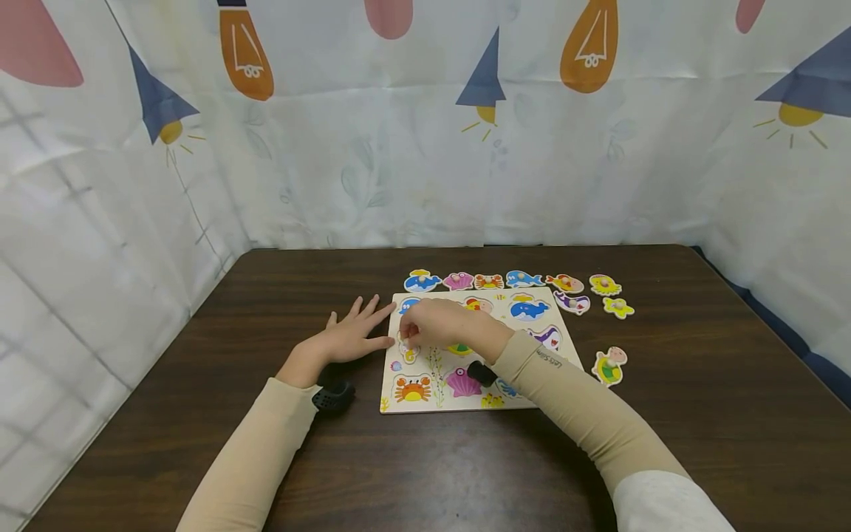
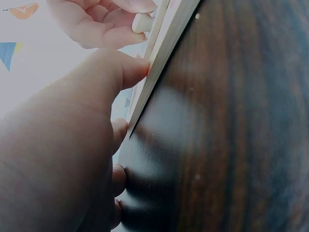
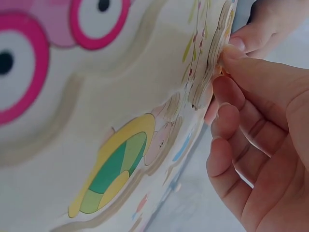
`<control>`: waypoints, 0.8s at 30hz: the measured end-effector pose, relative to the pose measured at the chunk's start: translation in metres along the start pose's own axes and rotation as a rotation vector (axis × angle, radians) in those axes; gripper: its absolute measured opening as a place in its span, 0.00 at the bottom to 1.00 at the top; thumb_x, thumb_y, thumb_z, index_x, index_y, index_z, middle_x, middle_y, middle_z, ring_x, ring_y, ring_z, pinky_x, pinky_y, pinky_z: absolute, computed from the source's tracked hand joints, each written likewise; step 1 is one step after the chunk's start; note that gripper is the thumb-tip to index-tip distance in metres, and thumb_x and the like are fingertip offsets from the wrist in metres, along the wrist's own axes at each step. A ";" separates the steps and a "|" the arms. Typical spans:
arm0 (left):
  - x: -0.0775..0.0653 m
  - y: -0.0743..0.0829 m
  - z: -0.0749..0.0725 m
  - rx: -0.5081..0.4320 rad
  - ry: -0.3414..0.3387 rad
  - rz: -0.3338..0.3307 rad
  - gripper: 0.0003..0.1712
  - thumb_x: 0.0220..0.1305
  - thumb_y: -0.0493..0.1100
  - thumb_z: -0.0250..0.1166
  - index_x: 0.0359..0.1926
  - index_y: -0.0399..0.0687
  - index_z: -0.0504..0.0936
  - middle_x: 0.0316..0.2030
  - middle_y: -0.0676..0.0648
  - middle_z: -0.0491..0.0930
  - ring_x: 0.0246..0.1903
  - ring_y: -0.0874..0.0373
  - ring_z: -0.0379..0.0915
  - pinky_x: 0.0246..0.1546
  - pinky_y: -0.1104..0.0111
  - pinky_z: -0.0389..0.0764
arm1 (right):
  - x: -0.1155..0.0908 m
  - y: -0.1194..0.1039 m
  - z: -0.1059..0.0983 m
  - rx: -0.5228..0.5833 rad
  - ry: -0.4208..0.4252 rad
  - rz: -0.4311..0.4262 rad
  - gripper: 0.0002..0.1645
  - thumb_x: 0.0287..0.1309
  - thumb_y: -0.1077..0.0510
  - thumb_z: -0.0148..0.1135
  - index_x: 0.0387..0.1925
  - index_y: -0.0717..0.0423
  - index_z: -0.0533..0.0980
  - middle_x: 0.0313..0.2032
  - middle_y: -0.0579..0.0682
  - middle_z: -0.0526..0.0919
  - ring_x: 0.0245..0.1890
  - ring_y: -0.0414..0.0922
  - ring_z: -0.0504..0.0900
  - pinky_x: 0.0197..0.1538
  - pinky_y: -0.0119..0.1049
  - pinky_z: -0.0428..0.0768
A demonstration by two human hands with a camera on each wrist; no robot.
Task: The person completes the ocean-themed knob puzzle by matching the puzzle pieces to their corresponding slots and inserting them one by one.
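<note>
A wooden peg puzzle board [image 1: 425, 406] with sea-animal pictures lies on the table. Over its left column, my right hand [image 1: 435, 324] pinches the pale knob [image 2: 141, 23] of a knobbed puzzle piece [image 3: 214, 50]. That piece sits at or close over a recess, and its picture is mostly hidden by the fingers. My left hand [image 1: 349, 336] rests with fingers spread at the board's left edge; its thumb [image 2: 135, 71] touches the side of the board. A turtle picture [image 3: 118, 166] shows in a recess in the right wrist view.
Behind the board lie several loose pieces, among them a whale [image 1: 422, 281], a pink shell [image 1: 459, 281] and a crab [image 1: 488, 282]. To the right are a yellow fish [image 1: 605, 285], a starfish [image 1: 618, 307] and a turtle piece [image 1: 609, 366]. A patterned curtain [image 1: 425, 162] hangs behind the table.
</note>
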State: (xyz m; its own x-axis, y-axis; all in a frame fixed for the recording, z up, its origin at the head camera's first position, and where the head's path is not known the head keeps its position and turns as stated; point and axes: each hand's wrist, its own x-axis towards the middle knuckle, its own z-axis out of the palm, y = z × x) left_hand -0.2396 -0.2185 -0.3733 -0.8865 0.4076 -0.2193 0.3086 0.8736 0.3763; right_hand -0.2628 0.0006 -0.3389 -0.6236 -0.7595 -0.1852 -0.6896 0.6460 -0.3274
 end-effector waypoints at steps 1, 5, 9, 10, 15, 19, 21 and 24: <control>0.000 0.000 0.000 0.001 0.000 0.000 0.47 0.76 0.65 0.54 0.83 0.54 0.47 0.81 0.36 0.36 0.78 0.32 0.24 0.64 0.25 0.31 | 0.000 0.000 0.000 0.003 -0.001 0.003 0.08 0.67 0.52 0.69 0.45 0.49 0.85 0.34 0.39 0.82 0.36 0.39 0.78 0.44 0.33 0.77; 0.001 -0.001 0.000 0.004 0.003 0.001 0.47 0.75 0.66 0.54 0.83 0.54 0.47 0.81 0.36 0.36 0.78 0.33 0.24 0.64 0.25 0.31 | 0.000 0.001 -0.001 0.004 0.000 0.001 0.08 0.67 0.52 0.69 0.44 0.49 0.86 0.34 0.39 0.82 0.36 0.39 0.78 0.44 0.33 0.77; 0.000 0.000 0.000 0.004 0.003 -0.003 0.47 0.75 0.66 0.54 0.83 0.55 0.47 0.81 0.36 0.36 0.78 0.32 0.24 0.64 0.25 0.31 | 0.001 0.001 -0.001 0.001 0.003 -0.012 0.08 0.67 0.53 0.69 0.45 0.49 0.86 0.34 0.39 0.82 0.36 0.39 0.78 0.45 0.33 0.77; 0.000 0.000 0.000 0.003 0.003 -0.005 0.47 0.75 0.65 0.54 0.83 0.55 0.47 0.81 0.36 0.36 0.78 0.32 0.24 0.64 0.25 0.31 | 0.001 0.001 0.000 0.000 0.004 -0.013 0.08 0.67 0.53 0.69 0.45 0.49 0.86 0.34 0.40 0.83 0.36 0.39 0.78 0.45 0.32 0.77; 0.000 -0.002 0.002 0.004 0.002 -0.007 0.47 0.75 0.65 0.54 0.83 0.55 0.46 0.81 0.36 0.36 0.78 0.33 0.24 0.64 0.25 0.31 | 0.003 0.001 0.001 -0.004 0.010 -0.015 0.08 0.67 0.54 0.69 0.45 0.50 0.86 0.34 0.40 0.83 0.35 0.39 0.78 0.45 0.33 0.78; 0.000 -0.003 0.002 0.005 0.001 -0.006 0.47 0.75 0.66 0.54 0.84 0.55 0.46 0.81 0.37 0.35 0.78 0.33 0.23 0.65 0.25 0.30 | 0.004 0.001 0.003 -0.003 0.010 -0.009 0.08 0.67 0.53 0.69 0.44 0.50 0.86 0.34 0.40 0.83 0.35 0.39 0.78 0.45 0.34 0.78; 0.000 -0.003 0.002 0.004 0.001 -0.004 0.47 0.75 0.66 0.54 0.84 0.55 0.46 0.81 0.37 0.35 0.78 0.33 0.23 0.65 0.25 0.30 | 0.004 0.002 0.003 0.002 0.013 0.002 0.08 0.67 0.53 0.69 0.45 0.49 0.86 0.35 0.40 0.83 0.36 0.39 0.78 0.46 0.34 0.78; 0.000 -0.002 0.001 0.004 0.002 -0.002 0.47 0.75 0.66 0.54 0.84 0.55 0.46 0.81 0.37 0.35 0.78 0.33 0.23 0.65 0.25 0.30 | 0.004 0.002 0.004 0.013 0.017 0.014 0.09 0.67 0.53 0.70 0.46 0.49 0.86 0.35 0.39 0.83 0.36 0.39 0.78 0.47 0.34 0.78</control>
State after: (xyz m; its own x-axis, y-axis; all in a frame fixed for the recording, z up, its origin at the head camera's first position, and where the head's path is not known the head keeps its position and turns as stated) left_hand -0.2401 -0.2199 -0.3755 -0.8878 0.4051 -0.2182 0.3080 0.8756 0.3721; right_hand -0.2657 -0.0015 -0.3443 -0.6394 -0.7488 -0.1744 -0.6757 0.6555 -0.3373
